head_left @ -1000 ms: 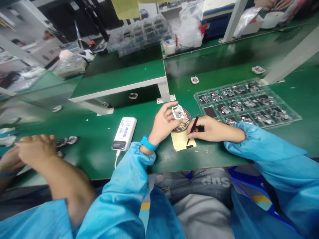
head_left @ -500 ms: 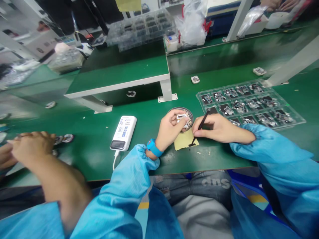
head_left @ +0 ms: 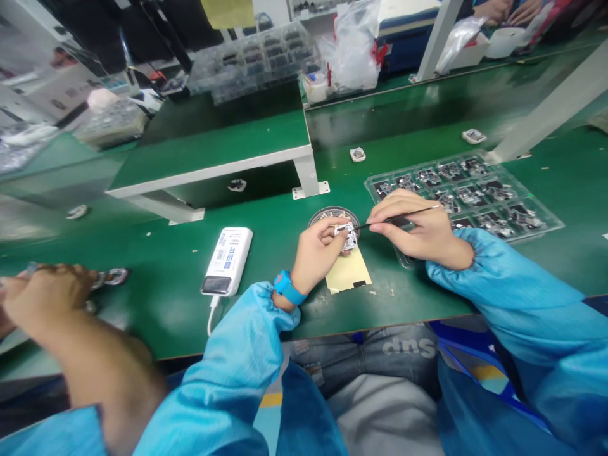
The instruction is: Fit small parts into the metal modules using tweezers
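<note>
Green factory table (head_left: 166,253) | left hand (head_left: 317,253) pinches small white circuit module (head_left: 349,237) over round dark dish (head_left: 332,212), raised for access | right hand (head_left: 413,231) pinches slim black tweezers (head_left: 399,221) beside it

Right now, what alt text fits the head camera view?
A left hand pinches a small white electronic part above a round dark dish, while the right hand holds a slim black pointed tool near it. A clear plastic tray of metal parts lies beside them on a green workbench.

Head-worn camera looks forward, down onto the workbench (head_left: 270,253).
</note>
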A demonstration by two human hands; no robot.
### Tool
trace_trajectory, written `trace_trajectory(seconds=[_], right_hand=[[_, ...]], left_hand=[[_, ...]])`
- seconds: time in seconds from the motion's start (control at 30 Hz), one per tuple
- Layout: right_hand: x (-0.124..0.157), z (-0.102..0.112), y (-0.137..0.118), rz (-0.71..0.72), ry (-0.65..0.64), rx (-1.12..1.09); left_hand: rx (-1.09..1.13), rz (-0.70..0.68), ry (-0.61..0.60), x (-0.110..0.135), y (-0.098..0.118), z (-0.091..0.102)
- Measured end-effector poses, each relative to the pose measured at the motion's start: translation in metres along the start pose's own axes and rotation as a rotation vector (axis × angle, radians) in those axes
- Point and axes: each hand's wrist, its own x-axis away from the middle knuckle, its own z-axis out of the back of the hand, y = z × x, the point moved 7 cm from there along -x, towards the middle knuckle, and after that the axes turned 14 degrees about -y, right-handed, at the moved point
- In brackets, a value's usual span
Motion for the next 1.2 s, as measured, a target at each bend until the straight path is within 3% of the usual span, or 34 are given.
trace_trajectory(seconds=[0.83,1.07,1.2], right_hand=[[-0.002,-0.001,-0.01,0.113,-0.018,0.04],[-0.002,-0.001,-0.005,0.009,-0.019,0.0],[-0.001,-0.003,0.004,-0.132,-0.022,-0.038]], left_hand=[[-0.022,0.004,0.013,0.0,0.0,0.002],[-0.005,-0.018,0.011,0.0,0.0,0.004],[-0.002,-0.043,-0.001,0.001,0.001,0.005]])
